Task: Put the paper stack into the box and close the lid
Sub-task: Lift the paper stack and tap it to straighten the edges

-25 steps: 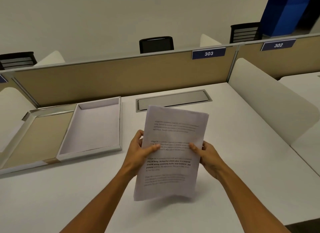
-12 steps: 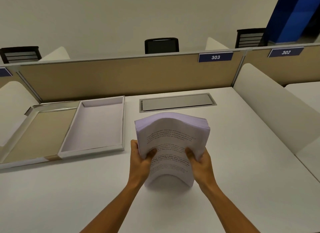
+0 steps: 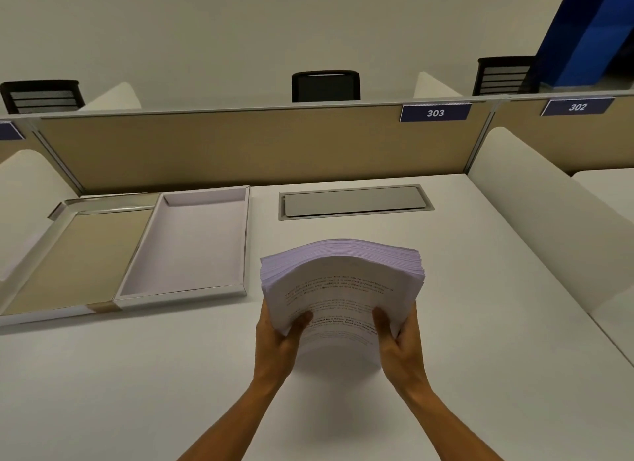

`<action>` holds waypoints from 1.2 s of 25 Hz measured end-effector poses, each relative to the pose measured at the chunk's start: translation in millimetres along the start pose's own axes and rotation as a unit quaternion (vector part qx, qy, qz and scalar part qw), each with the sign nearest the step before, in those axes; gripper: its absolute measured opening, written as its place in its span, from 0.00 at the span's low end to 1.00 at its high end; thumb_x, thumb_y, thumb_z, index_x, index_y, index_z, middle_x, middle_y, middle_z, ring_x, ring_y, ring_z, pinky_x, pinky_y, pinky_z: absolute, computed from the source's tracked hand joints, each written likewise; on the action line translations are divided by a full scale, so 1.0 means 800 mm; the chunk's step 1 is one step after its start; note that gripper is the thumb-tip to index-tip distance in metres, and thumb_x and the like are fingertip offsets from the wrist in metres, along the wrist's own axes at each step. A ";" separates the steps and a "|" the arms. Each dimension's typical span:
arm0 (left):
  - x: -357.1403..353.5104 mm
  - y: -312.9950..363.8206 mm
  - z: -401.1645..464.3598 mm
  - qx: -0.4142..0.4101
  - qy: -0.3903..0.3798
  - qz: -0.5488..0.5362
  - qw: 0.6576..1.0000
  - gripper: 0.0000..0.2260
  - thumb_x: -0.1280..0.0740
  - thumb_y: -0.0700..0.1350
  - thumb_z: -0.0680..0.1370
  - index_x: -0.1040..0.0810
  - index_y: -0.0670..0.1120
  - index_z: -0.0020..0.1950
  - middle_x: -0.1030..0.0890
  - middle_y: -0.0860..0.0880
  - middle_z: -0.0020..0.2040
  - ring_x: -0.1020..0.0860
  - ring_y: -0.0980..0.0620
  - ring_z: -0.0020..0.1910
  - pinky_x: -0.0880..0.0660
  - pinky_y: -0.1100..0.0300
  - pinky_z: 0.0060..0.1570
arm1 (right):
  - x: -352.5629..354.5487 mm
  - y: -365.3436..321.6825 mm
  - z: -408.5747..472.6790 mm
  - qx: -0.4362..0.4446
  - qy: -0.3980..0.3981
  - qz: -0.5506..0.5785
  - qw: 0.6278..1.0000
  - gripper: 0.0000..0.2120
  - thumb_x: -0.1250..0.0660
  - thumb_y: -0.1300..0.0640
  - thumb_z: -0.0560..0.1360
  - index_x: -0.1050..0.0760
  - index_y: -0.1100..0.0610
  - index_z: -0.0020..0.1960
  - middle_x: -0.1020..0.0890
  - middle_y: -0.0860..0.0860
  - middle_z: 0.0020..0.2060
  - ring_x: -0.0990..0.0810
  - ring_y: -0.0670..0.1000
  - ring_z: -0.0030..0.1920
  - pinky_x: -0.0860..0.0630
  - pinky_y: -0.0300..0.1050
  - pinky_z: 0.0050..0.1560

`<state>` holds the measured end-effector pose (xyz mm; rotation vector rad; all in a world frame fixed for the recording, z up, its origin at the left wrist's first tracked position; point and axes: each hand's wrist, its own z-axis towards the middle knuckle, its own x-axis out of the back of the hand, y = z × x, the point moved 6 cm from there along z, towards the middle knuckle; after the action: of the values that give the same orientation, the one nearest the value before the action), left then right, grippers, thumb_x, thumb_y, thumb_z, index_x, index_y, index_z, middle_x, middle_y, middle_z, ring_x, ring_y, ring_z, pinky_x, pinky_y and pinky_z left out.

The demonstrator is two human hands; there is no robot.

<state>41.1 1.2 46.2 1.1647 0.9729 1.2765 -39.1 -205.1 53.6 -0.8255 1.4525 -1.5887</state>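
Note:
A thick stack of printed white paper [image 3: 343, 282] is held above the white desk, its far end bowed upward and its sheet edges fanned toward the partition. My left hand [image 3: 278, 340] grips its left side and my right hand [image 3: 399, 344] grips its right side, thumbs on top. The open box [image 3: 240, 241] lies flat to the left of the stack, white inside, nothing in it. Its lid [image 3: 68, 258] lies folded out further left, with a tan inner face.
A grey cable hatch [image 3: 353, 203] is set in the desk behind the stack. A tan partition [image 3: 240, 148] with a "303" sign closes the back, a white side divider [image 3: 535, 213] stands at the right. Black chairs show beyond the partition.
The stack, held upright facing me a second ago, has tipped forward and now bends in an arch. Both hands have kept their grip and shifted slightly right and down.

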 end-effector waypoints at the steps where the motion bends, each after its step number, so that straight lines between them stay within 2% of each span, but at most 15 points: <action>1: -0.002 0.002 -0.002 -0.002 0.009 -0.005 1.000 0.25 0.28 0.44 0.72 0.28 0.41 0.68 0.20 0.47 0.54 0.21 0.55 0.53 0.19 0.65 0.42 | -0.002 -0.002 -0.001 0.004 0.000 -0.005 1.000 0.21 0.36 0.50 0.78 0.33 0.27 0.63 0.20 0.38 0.54 0.20 0.44 0.57 0.17 0.40 0.48; 5: -0.008 0.012 0.004 -0.008 0.024 -0.027 0.999 0.21 0.29 0.44 0.72 0.28 0.46 0.64 0.21 0.57 0.50 0.22 0.62 0.51 0.21 0.70 0.40 | -0.001 -0.013 0.006 0.018 0.006 -0.010 1.000 0.20 0.37 0.52 0.80 0.33 0.27 0.63 0.20 0.37 0.54 0.20 0.43 0.57 0.17 0.39 0.47; 7: -0.009 0.010 0.010 -0.007 0.017 -0.027 0.999 0.22 0.28 0.43 0.73 0.28 0.44 0.65 0.21 0.54 0.52 0.22 0.61 0.52 0.20 0.69 0.41 | 0.000 -0.015 0.008 0.019 0.009 -0.010 1.000 0.20 0.37 0.51 0.80 0.34 0.27 0.63 0.20 0.37 0.54 0.20 0.43 0.57 0.17 0.40 0.49; 10: -0.008 -0.004 0.010 0.003 0.004 -0.017 1.000 0.24 0.28 0.40 0.75 0.30 0.42 0.69 0.21 0.48 0.56 0.21 0.53 0.55 0.18 0.65 0.43 | -0.003 -0.013 0.003 0.016 -0.001 -0.024 1.000 0.22 0.38 0.51 0.79 0.34 0.24 0.62 0.21 0.35 0.53 0.21 0.42 0.58 0.17 0.40 0.49; 12: -0.007 -0.006 0.010 -0.001 -0.002 -0.005 1.000 0.26 0.27 0.43 0.74 0.30 0.42 0.70 0.21 0.48 0.56 0.21 0.49 0.55 0.18 0.64 0.44 | -0.002 -0.012 0.001 0.012 -0.008 -0.032 0.999 0.22 0.38 0.51 0.78 0.34 0.23 0.61 0.21 0.33 0.53 0.21 0.42 0.57 0.17 0.38 0.47; 14: -0.004 -0.004 0.014 0.002 -0.008 0.003 1.000 0.28 0.25 0.48 0.72 0.29 0.44 0.69 0.20 0.50 0.56 0.20 0.50 0.54 0.17 0.61 0.45 | 0.002 -0.009 0.002 0.009 -0.010 -0.036 0.999 0.21 0.35 0.50 0.79 0.33 0.25 0.61 0.20 0.35 0.53 0.20 0.42 0.57 0.18 0.36 0.47; 17: 0.006 0.008 0.022 -0.009 0.004 -0.009 1.000 0.27 0.26 0.48 0.69 0.29 0.51 0.66 0.19 0.61 0.52 0.20 0.56 0.53 0.18 0.64 0.43 | 0.009 -0.011 0.006 0.010 0.001 -0.029 1.000 0.19 0.36 0.49 0.77 0.32 0.32 0.65 0.20 0.39 0.55 0.20 0.43 0.57 0.19 0.35 0.48; 19: 0.004 0.016 0.023 -0.010 0.011 -0.024 1.000 0.24 0.28 0.48 0.71 0.31 0.55 0.65 0.20 0.66 0.50 0.20 0.59 0.52 0.19 0.67 0.41 | 0.005 -0.013 0.006 0.009 0.000 -0.021 1.000 0.16 0.39 0.47 0.79 0.32 0.32 0.65 0.19 0.39 0.54 0.19 0.43 0.55 0.19 0.35 0.47; 22: -0.005 0.032 0.020 -0.016 0.019 -0.030 0.999 0.20 0.31 0.43 0.75 0.31 0.60 0.62 0.20 0.67 0.49 0.20 0.62 0.51 0.20 0.68 0.39 | -0.002 -0.017 0.008 0.002 0.006 -0.029 1.000 0.16 0.43 0.49 0.80 0.32 0.29 0.60 0.20 0.37 0.52 0.20 0.42 0.54 0.18 0.36 0.45; 24: -0.010 0.039 0.025 -0.010 0.014 -0.031 0.999 0.22 0.31 0.40 0.76 0.30 0.67 0.57 0.21 0.69 0.46 0.20 0.64 0.49 0.21 0.70 0.37 | -0.004 -0.018 0.011 -0.005 0.008 -0.030 0.999 0.16 0.43 0.51 0.82 0.33 0.29 0.60 0.20 0.36 0.51 0.19 0.43 0.54 0.18 0.37 0.43; 27: -0.010 0.047 0.029 -0.012 0.015 -0.021 1.000 0.24 0.31 0.44 0.74 0.31 0.75 0.53 0.21 0.70 0.47 0.20 0.64 0.50 0.21 0.70 0.36 | -0.002 -0.019 0.014 -0.004 0.011 -0.034 0.999 0.15 0.44 0.49 0.80 0.34 0.29 0.61 0.20 0.36 0.52 0.20 0.43 0.54 0.18 0.36 0.42; 30: -0.005 0.033 0.023 -0.017 0.026 -0.015 0.999 0.24 0.30 0.45 0.73 0.31 0.70 0.60 0.19 0.63 0.50 0.20 0.62 0.52 0.20 0.68 0.39 | -0.002 -0.014 0.011 0.000 0.002 -0.040 0.999 0.16 0.44 0.49 0.80 0.35 0.28 0.61 0.21 0.34 0.52 0.20 0.42 0.55 0.18 0.35 0.43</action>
<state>54.0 -6.4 75.3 1.0926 1.0000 1.3001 -32.0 -207.7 66.1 -0.8910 1.4372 -1.6506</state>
